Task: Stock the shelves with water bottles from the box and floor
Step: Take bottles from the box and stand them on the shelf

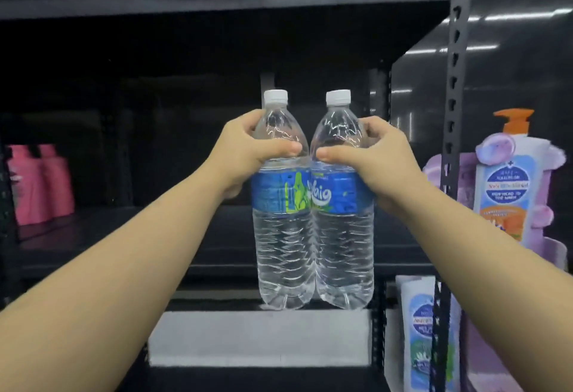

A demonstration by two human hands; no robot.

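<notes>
Your left hand (248, 150) and right hand (375, 156) each grip a water bottle (283, 205) (342, 205) before the dark shelf (155, 236) (no water bottles stocked yet); placement remains.

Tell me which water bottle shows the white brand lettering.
The right-hand bottle, held by the right hand; the left bottle's label shows green artwork instead.

Dim and dark inside the shelf bay (93, 112), almost black at the back. Bright overhead strip lights mirrored as white streaks on the glossy side panel (511, 50). Sharp in the middle, soft and smeared at both edges. Wide-angle bending of the upright post (454, 81).
</notes>
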